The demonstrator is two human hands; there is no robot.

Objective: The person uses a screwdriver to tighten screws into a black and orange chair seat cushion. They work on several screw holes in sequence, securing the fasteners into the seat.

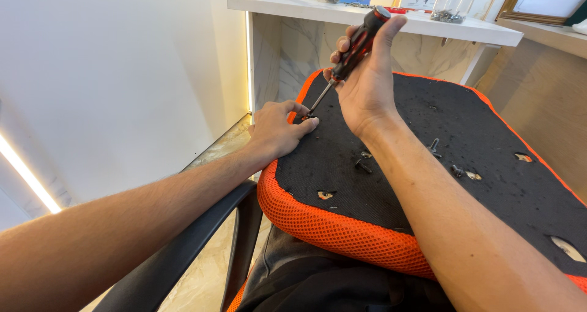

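Head view: an upturned chair seat (428, 183), flat black felt-like underside rimmed in bulging orange mesh, fills the lower right, its left edge open towards a pale wall and a marble-look floor. Loose dark metal bolts (363, 165) lie mid-panel. The right hand (367, 86) wraps closed around a red-and-black screwdriver (356, 43) angled down-left, while the left hand (278, 132), fingers curled, pinches at its tip near the seat's far left edge.

Seat base (465, 183) across my lap; loose bolts (363, 165) on it, right of my left hand (278, 128); shelf (367, 15) behind; armrest (183, 245) left.
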